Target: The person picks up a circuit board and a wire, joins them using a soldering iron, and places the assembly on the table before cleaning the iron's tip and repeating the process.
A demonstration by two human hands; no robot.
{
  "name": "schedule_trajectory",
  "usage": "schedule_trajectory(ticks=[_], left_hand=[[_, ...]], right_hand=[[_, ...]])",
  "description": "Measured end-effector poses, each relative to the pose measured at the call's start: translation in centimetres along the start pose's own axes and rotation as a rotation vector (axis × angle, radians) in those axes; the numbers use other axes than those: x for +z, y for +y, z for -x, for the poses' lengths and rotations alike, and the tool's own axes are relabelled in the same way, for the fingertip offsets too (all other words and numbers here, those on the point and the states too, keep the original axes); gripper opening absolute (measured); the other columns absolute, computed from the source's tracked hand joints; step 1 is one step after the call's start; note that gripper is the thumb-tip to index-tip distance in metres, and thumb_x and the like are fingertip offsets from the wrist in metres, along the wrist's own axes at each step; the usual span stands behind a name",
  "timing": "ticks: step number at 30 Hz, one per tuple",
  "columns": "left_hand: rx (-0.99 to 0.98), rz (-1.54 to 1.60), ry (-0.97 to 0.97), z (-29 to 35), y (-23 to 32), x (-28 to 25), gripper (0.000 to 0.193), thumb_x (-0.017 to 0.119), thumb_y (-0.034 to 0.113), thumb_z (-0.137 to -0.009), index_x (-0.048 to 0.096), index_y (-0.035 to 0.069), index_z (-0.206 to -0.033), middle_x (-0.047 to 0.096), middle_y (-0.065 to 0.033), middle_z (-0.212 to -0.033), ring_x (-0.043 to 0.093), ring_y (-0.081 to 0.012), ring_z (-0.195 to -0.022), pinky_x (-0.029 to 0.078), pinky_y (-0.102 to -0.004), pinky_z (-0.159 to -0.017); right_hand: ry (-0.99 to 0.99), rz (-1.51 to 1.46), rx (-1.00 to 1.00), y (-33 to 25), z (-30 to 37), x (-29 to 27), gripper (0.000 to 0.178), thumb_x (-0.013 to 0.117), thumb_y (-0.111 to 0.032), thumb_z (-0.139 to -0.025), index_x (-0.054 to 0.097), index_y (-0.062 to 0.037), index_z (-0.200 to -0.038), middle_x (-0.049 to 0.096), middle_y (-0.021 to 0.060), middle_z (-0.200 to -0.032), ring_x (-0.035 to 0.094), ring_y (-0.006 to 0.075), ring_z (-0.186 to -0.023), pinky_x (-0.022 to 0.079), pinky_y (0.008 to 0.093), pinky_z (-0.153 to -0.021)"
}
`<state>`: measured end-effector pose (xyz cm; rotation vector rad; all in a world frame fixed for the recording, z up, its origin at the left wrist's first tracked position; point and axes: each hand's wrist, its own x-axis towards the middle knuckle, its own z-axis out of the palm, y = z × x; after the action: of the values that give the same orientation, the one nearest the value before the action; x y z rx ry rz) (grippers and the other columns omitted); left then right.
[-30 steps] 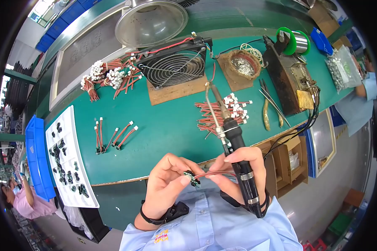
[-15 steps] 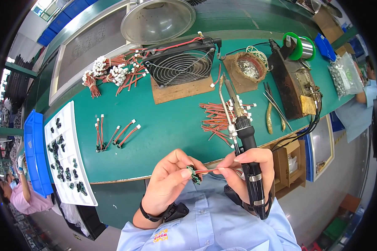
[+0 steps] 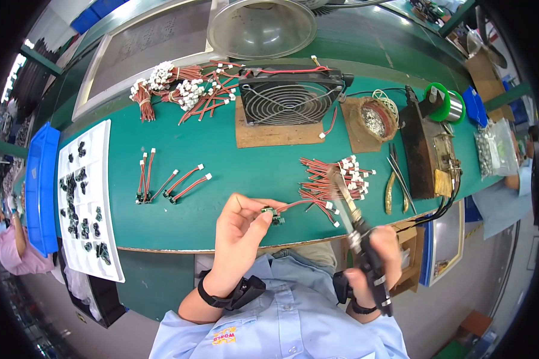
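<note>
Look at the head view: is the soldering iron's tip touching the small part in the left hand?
No: the soldering iron in the right hand is raised apart from the small part in the left hand.

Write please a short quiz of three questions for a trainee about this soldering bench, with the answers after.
1. True or false: the left hand pinches a small dark part with red wires.
2. What does the right hand hold? A) tweezers B) a soldering iron C) a screwdriver
3. Where do the finished red wire pairs lie relative to the white tray of small black parts?

Key
1. True.
2. B: the soldering iron, its tip pointing up toward the pile of red wires.
3. On the green table, just to the right of the tray, apart from it.
</note>
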<state>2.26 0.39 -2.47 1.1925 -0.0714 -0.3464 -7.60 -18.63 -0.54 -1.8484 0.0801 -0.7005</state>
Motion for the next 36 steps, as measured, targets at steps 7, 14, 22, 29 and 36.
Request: schedule_trajectory(ticks=[7,14,22,29,36], left_hand=[[0.040,-0.065,0.045,-0.5,-1.1,0.0,0.010,0.052,-0.002,-0.086,0.044,0.002,-0.089,0.063,-0.0181,-0.099,0.059,-0.0175,-0.095,0.045,-0.0299,-0.084],[0.009,-0.085,0.052,-0.7,-0.7,0.2,0.008,0.052,0.000,-0.087,0.045,0.003,-0.088,0.063,-0.0184,-0.098,0.060,-0.0185,-0.093,0.045,-0.0302,-0.084],[-0.001,-0.075,0.048,-0.7,-0.8,0.2,0.010,0.053,-0.003,-0.085,0.045,0.001,-0.088,0.064,-0.0181,-0.098,0.059,-0.0150,-0.092,0.047,-0.0266,-0.079],[-0.013,-0.093,0.051,-0.6,-0.6,0.2,0.008,0.051,-0.002,-0.086,0.045,0.003,-0.087,0.063,-0.0190,-0.098,0.060,-0.0193,-0.095,0.045,-0.0303,-0.084],[-0.022,-0.085,0.043,-0.6,-0.6,0.2,0.008,0.051,-0.002,-0.087,0.044,0.003,-0.088,0.063,-0.0190,-0.098,0.060,-0.0182,-0.094,0.045,-0.0291,-0.083]], right_hand=[[-0.371,0.269,-0.174,0.5,1.1,0.2,0.048,0.081,-0.022,-0.056,0.063,-0.0134,-0.100,0.061,0.0013,-0.079,0.057,0.0185,-0.074,0.034,0.0402,-0.085],[-0.380,0.267,-0.159,0.5,1.1,0.6,0.045,0.080,-0.019,-0.056,0.064,-0.0134,-0.097,0.061,-0.0001,-0.079,0.057,0.0172,-0.073,0.035,0.0389,-0.084],[-0.376,0.269,-0.160,0.6,1.3,0.8,0.045,0.079,-0.018,-0.056,0.063,-0.0137,-0.099,0.061,-0.0001,-0.080,0.057,0.0172,-0.074,0.035,0.0391,-0.084],[-0.387,0.261,-0.165,0.6,1.3,0.7,0.047,0.079,-0.018,-0.057,0.062,-0.0143,-0.101,0.061,0.0001,-0.080,0.057,0.0175,-0.074,0.035,0.0393,-0.084],[-0.382,0.257,-0.173,0.7,1.2,0.9,0.047,0.079,-0.017,-0.058,0.062,-0.0146,-0.102,0.061,0.0005,-0.080,0.057,0.0179,-0.074,0.036,0.0395,-0.084]])
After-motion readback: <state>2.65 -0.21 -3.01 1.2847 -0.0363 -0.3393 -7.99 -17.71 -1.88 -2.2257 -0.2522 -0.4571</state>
